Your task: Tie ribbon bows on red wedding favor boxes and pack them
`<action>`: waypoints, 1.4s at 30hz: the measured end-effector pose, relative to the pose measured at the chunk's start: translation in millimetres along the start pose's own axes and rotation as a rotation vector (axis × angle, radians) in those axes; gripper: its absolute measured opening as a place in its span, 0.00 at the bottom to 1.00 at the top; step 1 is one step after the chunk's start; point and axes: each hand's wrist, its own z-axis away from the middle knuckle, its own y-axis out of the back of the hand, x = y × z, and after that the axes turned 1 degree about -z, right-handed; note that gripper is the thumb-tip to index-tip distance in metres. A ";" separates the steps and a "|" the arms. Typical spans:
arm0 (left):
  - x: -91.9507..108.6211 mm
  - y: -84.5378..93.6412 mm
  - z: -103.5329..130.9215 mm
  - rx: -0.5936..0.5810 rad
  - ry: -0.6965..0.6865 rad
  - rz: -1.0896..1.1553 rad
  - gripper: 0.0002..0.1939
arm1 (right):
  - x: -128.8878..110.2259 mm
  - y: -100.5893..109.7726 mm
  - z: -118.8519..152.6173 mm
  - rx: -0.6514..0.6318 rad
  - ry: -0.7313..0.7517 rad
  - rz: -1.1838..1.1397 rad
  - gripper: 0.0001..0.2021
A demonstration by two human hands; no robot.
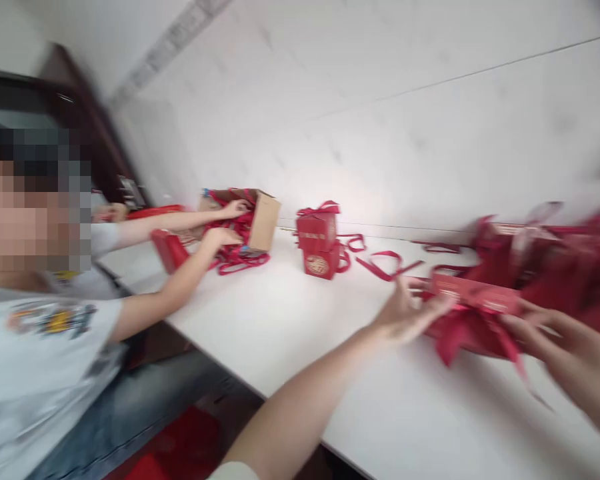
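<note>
Between my two hands is a red gift box [473, 293] with a ribbon bow [455, 337] on its near side, its tails hanging down. My left hand [413, 310] grips the box's left end, thumb on top. At the right end, the fingers of my right hand [555, 333] close on the box. The box is held over the white table, tilted a little and blurred by motion. Just beyond it, loose red ribbon [387, 265] lies on the table.
More red boxes with ribbons [570, 267] crowd the right side by the wall. Two stacked red boxes [319, 243] stand mid-table [260, 320]. At the left, a co-worker's hands [225, 230] reach into a cardboard box [265, 223] of red ribbon. A red stool [180, 443] is below.
</note>
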 end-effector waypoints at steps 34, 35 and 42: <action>-11.7 -8.4 -13.5 0.348 -0.430 -0.426 0.11 | -34.7 11.7 -1.4 -0.204 -0.311 -0.316 0.18; -11.9 -8.3 -13.4 0.347 -0.422 -0.414 0.12 | -34.4 11.4 -1.1 -0.205 -0.293 -0.301 0.19; -9.6 -14.2 -11.0 0.215 -0.238 -0.179 0.33 | -26.1 12.0 3.4 -0.291 -0.137 -0.423 0.14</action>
